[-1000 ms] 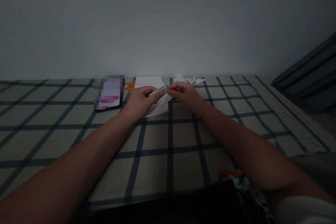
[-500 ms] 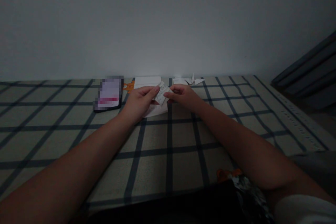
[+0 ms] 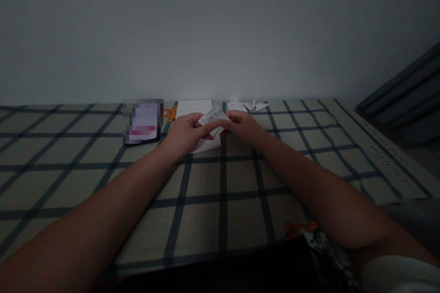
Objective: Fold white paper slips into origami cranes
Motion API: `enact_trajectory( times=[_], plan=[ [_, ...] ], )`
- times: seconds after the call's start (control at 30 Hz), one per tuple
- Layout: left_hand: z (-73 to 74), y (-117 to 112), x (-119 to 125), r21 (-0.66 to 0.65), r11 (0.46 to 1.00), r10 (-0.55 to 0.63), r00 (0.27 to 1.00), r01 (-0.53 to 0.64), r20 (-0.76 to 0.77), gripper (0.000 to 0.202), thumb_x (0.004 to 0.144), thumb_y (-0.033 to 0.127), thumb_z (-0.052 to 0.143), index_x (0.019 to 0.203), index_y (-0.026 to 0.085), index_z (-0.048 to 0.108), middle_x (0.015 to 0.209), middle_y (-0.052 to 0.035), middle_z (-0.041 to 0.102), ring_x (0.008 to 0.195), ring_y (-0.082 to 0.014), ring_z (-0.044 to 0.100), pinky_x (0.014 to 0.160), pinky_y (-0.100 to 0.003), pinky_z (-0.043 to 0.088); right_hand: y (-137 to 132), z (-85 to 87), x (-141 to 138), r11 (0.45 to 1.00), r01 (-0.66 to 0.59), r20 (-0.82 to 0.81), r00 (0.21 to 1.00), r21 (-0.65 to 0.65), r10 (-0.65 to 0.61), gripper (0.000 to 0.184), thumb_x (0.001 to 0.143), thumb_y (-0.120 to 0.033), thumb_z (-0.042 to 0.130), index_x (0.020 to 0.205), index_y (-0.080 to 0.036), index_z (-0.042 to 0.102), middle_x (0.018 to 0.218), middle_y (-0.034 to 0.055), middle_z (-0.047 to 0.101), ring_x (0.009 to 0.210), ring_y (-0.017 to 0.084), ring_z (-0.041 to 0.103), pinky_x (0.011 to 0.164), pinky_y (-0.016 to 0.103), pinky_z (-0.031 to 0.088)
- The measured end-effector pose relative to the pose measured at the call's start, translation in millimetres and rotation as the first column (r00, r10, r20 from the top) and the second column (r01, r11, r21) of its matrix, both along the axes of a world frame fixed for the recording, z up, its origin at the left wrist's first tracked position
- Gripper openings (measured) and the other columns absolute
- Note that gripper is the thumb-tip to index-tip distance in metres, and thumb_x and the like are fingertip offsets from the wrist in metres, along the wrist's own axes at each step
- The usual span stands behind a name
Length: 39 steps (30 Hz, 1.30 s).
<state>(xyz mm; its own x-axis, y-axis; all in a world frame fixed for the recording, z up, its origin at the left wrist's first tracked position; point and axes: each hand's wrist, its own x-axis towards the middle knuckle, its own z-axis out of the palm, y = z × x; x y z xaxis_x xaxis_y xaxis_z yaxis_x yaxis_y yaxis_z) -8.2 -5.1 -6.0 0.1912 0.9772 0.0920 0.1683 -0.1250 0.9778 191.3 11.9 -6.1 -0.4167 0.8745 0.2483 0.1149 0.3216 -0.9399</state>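
Observation:
Between my two hands is a small folded piece of paper [image 3: 213, 115], white with dark print on it. My left hand [image 3: 187, 132] grips its left side, the thumb lying across the front. On the other side my right hand [image 3: 240, 123] pinches it, and the two thumbs meet at its middle. The fingers behind the paper are partly hidden. Under my left hand a white sheet [image 3: 209, 144] lies on the checked cloth, mostly covered. Behind the hands lies another white sheet [image 3: 194, 106] by the wall.
A phone [image 3: 143, 123] with a lit, blurred screen stands to the left. Right of the far sheet are a folded paper [image 3: 237, 106] and a folded paper crane [image 3: 255, 105]. A grey wall [image 3: 220, 32] closes off the back of the checked cloth [image 3: 202, 219].
My left thumb has slid down and right to meet the right thumb. The folded paper has turned, and more of its printed face shows.

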Motion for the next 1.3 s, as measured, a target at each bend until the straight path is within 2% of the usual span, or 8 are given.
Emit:
enact_trajectory(
  times=[0.23, 0.57, 0.7, 0.77, 0.97, 1.07, 1.17, 1.3],
  plan=[
    [6.3, -4, 5, -0.104, 0.988, -0.096, 0.975, 0.119, 0.201, 0.038, 0.069, 0.031, 0.089, 0.098, 0.014, 0.072, 0.089, -0.0052, 0.077, 0.074, -0.0133, 0.07, 0.073, -0.025, 0.057, -1, 1.2, 2, 0.994, 0.065, 0.058, 0.996, 0.088, -0.071, 0.038, 0.087, -0.053, 0.065, 0.079, -0.016, 0.062, 0.07, -0.0003, 0.063, 0.064, 0.012, 0.058, 0.062, 0.027, 0.047],
    [7.1, -2, 6, -0.108, 0.984, -0.116, 0.973, 0.139, 0.199, 0.039, 0.07, 0.018, 0.085, 0.105, 0.015, 0.069, 0.09, -0.0041, 0.076, 0.072, -0.012, 0.068, 0.07, -0.024, 0.057, 0, -0.9, 0, 0.995, 0.075, 0.039, 0.996, 0.07, -0.078, 0.038, 0.084, -0.053, 0.068, 0.079, -0.016, 0.062, 0.071, -0.0003, 0.064, 0.064, 0.012, 0.06, 0.061, 0.027, 0.046],
    [9.0, -4, 8, -0.06, 0.99, -0.107, 0.963, 0.126, 0.247, 0.06, 0.068, 0.013, 0.084, 0.123, 0.018, 0.062, 0.099, -0.0041, 0.076, 0.077, -0.0133, 0.07, 0.071, -0.024, 0.058, 0, 0.8, 1, 0.996, 0.071, 0.015, 0.997, 0.052, -0.072, 0.037, 0.083, -0.052, 0.069, 0.081, -0.016, 0.063, 0.072, 0.0002, 0.065, 0.064, 0.012, 0.06, 0.06, 0.026, 0.047],
    [7.6, -3, 9, -0.043, 0.993, -0.094, 0.952, 0.111, 0.292, 0.067, 0.069, 0.014, 0.082, 0.131, 0.021, 0.057, 0.101, -0.0037, 0.076, 0.08, -0.0135, 0.071, 0.073, -0.025, 0.058, -1, 2.0, 2, 0.996, 0.082, -0.012, 0.997, 0.042, -0.081, 0.036, 0.083, -0.051, 0.071, 0.082, -0.016, 0.063, 0.072, -0.0001, 0.064, 0.064, 0.011, 0.06, 0.06, 0.026, 0.047],
    [0.9, 4, 6, -0.029, 0.999, -0.022, 0.939, 0.034, 0.343, 0.054, 0.08, 0.028, 0.076, 0.13, 0.02, 0.057, 0.094, -0.0038, 0.073, 0.082, -0.0151, 0.07, 0.074, -0.028, 0.06, -4, 6.8, -1, 0.999, 0.052, -0.079, 0.996, -0.001, -0.052, 0.038, 0.08, -0.053, 0.072, 0.087, -0.017, 0.062, 0.074, -0.0008, 0.065, 0.066, 0.011, 0.06, 0.063, 0.025, 0.05],
    [-2.2, 7, 4, 0.049, 0.998, 0.029, 0.968, -0.043, 0.249, 0.061, 0.079, 0.03, 0.075, 0.135, 0.022, 0.054, 0.098, -0.0043, 0.07, 0.084, -0.017, 0.068, 0.076, -0.033, 0.06, -5, 6.2, -1, 0.999, 0.049, -0.062, 0.997, 0.014, -0.048, 0.04, 0.079, -0.055, 0.073, 0.081, -0.018, 0.06, 0.072, -0.0009, 0.064, 0.067, 0.011, 0.06, 0.064, 0.026, 0.049],
    [-2.8, 8, 0, 0.328, 0.931, 0.158, 0.987, -0.16, 0.03, 0.055, 0.07, 0.027, 0.083, 0.122, 0.024, 0.065, 0.125, -0.0079, 0.063, 0.109, -0.022, 0.063, 0.084, -0.034, 0.058, -3, 3.5, 0, 0.995, 0.072, 0.005, 0.997, 0.073, -0.073, 0.042, 0.081, -0.058, 0.07, 0.076, -0.018, 0.056, 0.069, -0.0011, 0.062, 0.065, 0.011, 0.057, 0.062, 0.026, 0.046],
    [1.5, 4, -3, 0.426, 0.902, 0.122, 0.987, -0.066, -0.104, 0.025, 0.082, 0.038, 0.074, 0.102, 0.022, 0.076, 0.124, -0.009, 0.066, 0.119, -0.024, 0.06, 0.092, -0.033, 0.055, -1, 3.1, 1, 0.984, 0.088, 0.047, 0.994, 0.154, -0.097, 0.044, 0.082, -0.06, 0.07, 0.076, -0.018, 0.056, 0.069, -0.003, 0.055, 0.063, 0.01, 0.048, 0.06, 0.026, 0.039]
  ],
)
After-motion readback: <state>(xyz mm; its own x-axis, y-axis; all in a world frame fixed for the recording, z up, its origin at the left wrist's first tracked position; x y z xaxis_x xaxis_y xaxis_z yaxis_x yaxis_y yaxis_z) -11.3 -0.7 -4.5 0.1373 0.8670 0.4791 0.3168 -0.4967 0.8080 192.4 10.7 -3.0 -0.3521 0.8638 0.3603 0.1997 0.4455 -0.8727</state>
